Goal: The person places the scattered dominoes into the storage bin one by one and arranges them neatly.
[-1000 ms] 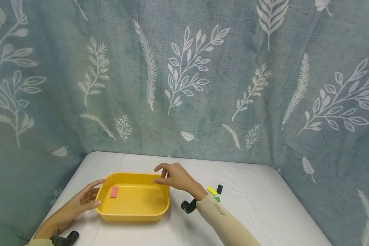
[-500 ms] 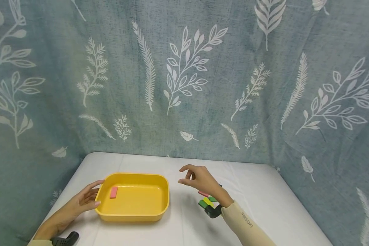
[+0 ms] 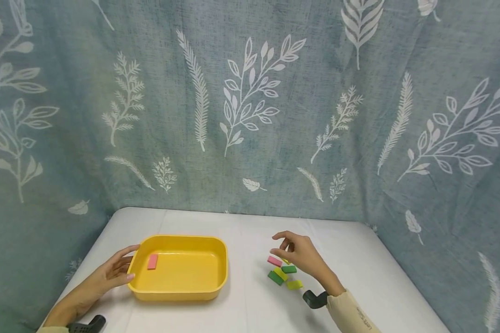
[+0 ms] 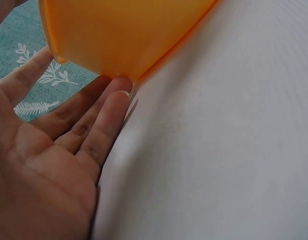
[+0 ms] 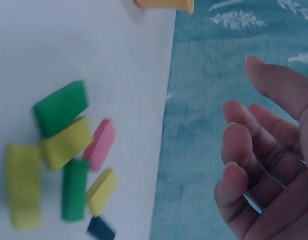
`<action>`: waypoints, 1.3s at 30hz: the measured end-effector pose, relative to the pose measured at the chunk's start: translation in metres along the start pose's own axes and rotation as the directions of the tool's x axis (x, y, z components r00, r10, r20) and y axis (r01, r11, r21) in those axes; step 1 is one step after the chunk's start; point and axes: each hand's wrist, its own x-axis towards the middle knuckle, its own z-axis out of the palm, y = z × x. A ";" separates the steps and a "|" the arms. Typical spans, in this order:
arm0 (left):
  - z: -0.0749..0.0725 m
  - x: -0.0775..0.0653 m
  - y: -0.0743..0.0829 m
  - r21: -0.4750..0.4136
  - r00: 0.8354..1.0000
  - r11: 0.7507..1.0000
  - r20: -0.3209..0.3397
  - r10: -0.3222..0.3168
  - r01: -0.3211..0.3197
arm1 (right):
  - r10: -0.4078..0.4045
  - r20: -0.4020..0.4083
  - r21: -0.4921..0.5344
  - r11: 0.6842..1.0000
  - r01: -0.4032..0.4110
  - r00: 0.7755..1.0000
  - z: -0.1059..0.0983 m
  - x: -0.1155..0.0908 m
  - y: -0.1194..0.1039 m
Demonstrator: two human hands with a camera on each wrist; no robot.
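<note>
My left hand [image 3: 107,276] rests against the left end of a yellow plastic tray [image 3: 177,296], thumb and fingers spread along its side. In the left wrist view, fairly straight fingertips touch the outer wall of the tray [image 4: 123,40]. Inside the tray lies one pink block [image 3: 152,262]. My right hand [image 3: 302,254] hovers over the loose blocks, thumb and forefinger apart, holding nothing. Below it are a pink block [image 3: 274,261], green blocks [image 3: 276,277] and yellow blocks [image 3: 294,285]. A black block [image 5: 101,228] shows in the right wrist view; the hand hides it in the head view.
A white cloth [image 3: 216,319] covers the table. A grey-green curtain [image 3: 250,115] with white leaf prints hangs behind and at both sides. Dark wrist devices [image 3: 315,299] sit on both wrists. The small blocks lie close together, some touching.
My right hand has moved from over the tray's right rim rightward to above the blocks, staying empty. The left hand and the pink block in the tray have kept their places.
</note>
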 end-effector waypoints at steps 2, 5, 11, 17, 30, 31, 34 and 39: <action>0.000 0.000 -0.001 0.000 1.000 1.000 0.003 0.002 -0.002 | 0.018 -0.006 0.006 1.000 -0.018 1.000 -0.001 -0.007 0.007; 0.000 0.000 -0.001 0.004 1.000 1.000 -0.002 -0.001 0.001 | 0.041 -0.013 0.012 0.999 -0.041 0.999 -0.002 -0.017 0.017; 0.001 0.002 0.002 0.004 1.000 1.000 -0.021 -0.020 0.020 | 0.142 -0.035 -0.016 0.990 -0.143 0.989 -0.002 -0.031 0.034; 0.002 0.002 0.001 0.000 0.999 0.999 -0.030 -0.038 0.038 | 0.218 -0.032 -0.032 0.975 -0.219 0.976 -0.001 -0.041 0.049; 0.003 0.003 -0.002 0.007 0.997 0.998 -0.042 -0.069 0.069 | 0.282 -0.011 -0.038 0.959 -0.282 0.959 0.005 -0.059 0.065; 0.004 0.003 -0.002 0.008 0.997 0.998 -0.041 -0.066 0.066 | 0.287 -0.005 -0.035 0.957 -0.287 0.958 0.005 -0.060 0.065; 0.004 0.003 -0.002 0.012 0.996 0.997 -0.044 -0.072 0.072 | 0.295 0.012 -0.032 0.955 -0.295 0.955 0.006 -0.062 0.066; 0.004 0.003 -0.003 0.009 0.995 0.997 -0.049 -0.082 0.083 | 0.291 0.047 -0.028 0.957 -0.290 0.956 0.007 -0.065 0.067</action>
